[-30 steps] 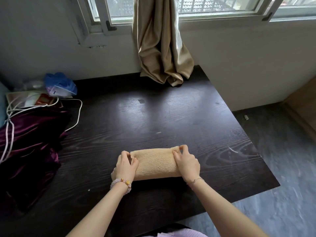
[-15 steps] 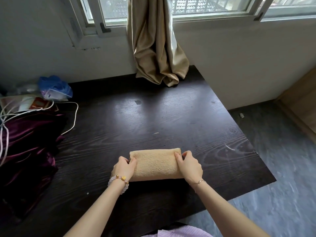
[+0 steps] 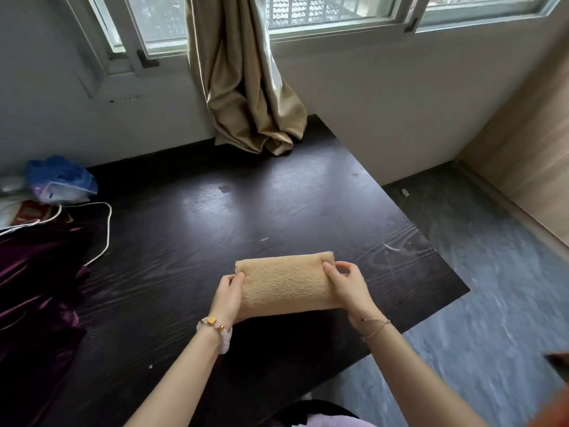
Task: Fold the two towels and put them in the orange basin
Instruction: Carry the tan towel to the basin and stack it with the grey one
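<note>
We've got the folded towel held at both short ends. The left grip is curled round its left end, and the right grip is closed on the right end, thumb and forefinger nipping the far corner. The towel spans straight between the two, over the tabletop near its front edge, nearer the right corner. Whether it touches the wood, we can't tell. The fingers underneath are hidden by the towel. At the frame's lower right an orange blur is cut off, and we can't make it out.
</note>
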`<state>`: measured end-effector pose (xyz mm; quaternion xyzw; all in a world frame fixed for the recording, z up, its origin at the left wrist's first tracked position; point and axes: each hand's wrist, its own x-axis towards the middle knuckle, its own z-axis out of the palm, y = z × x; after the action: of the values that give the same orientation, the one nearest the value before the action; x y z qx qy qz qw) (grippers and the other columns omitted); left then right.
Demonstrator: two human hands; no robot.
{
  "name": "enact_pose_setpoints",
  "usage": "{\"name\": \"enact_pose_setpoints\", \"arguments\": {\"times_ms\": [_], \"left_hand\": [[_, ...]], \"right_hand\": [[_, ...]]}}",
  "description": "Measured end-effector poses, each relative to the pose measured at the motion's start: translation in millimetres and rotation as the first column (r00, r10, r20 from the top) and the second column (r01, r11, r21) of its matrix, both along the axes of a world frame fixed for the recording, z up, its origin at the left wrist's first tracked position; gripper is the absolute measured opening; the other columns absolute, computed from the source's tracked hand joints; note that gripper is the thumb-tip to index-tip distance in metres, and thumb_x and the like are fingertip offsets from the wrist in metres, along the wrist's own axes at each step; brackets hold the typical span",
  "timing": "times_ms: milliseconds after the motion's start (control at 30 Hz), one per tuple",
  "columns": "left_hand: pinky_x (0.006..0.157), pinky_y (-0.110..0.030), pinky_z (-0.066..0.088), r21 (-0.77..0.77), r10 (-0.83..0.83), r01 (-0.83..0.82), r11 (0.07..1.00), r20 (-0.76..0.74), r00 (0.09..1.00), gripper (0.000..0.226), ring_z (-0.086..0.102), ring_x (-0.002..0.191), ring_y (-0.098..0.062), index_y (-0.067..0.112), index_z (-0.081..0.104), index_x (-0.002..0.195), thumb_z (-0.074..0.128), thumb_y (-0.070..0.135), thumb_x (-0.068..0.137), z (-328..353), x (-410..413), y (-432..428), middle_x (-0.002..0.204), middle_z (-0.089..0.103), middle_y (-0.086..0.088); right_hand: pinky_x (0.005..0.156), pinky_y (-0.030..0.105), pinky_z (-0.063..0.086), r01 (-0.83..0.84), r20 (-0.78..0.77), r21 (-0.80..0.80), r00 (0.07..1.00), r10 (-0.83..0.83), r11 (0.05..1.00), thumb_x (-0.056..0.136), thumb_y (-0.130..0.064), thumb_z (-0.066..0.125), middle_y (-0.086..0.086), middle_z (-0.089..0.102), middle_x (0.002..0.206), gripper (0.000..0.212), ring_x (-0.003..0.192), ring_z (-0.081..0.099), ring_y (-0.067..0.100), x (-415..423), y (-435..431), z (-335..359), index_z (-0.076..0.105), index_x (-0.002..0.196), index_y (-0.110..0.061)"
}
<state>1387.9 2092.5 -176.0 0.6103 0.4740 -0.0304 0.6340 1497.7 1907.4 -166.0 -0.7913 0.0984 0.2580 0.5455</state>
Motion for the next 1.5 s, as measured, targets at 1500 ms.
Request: {"name": "enact_pose_setpoints", "arguments": {"times_ms": [1500], "left_hand": [[0.065,-0.031,0.042,-0.034,-0.612,0.65,0.759,0.304,0.73,0.038,0.053,0.091,-0.017,0.015,0.059,0.109,0.051,0.046,0.09,89,168,-416,0.106,0.057,-0.005]], "right_hand": [[0.074,0.035,0.051,0.764,-0.001,0.461,0.509,-0.861,0.452,0.087,-0.023,0.064,0.012,0.064,0.114,0.031,0.097,0.061,0.02,-20,-424,68,0.061,0.116,-0.011]]}}
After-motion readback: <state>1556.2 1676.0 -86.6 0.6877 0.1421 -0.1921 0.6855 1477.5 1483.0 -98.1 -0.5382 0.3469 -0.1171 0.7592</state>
